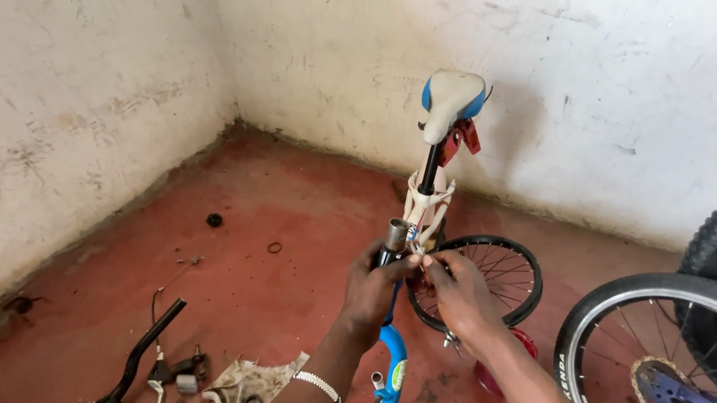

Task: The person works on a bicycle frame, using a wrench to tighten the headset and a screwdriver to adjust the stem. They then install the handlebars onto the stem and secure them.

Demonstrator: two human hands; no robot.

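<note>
At frame centre, the left hand point(373, 284) wraps its fingers around a small bicycle frame's point(392, 349) metal head tube point(395, 234); the right hand point(459, 295) pinches thin white cables point(420, 247) beside it.

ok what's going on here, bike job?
A person stands over a small blue and white bicycle frame on a red floor. The left hand grips the frame near its open metal tube end; the right hand pinches something small beside it, too small to identify. The white saddle points toward the wall. A loose small wheel stands behind, and a handlebar lies on the floor.
</note>
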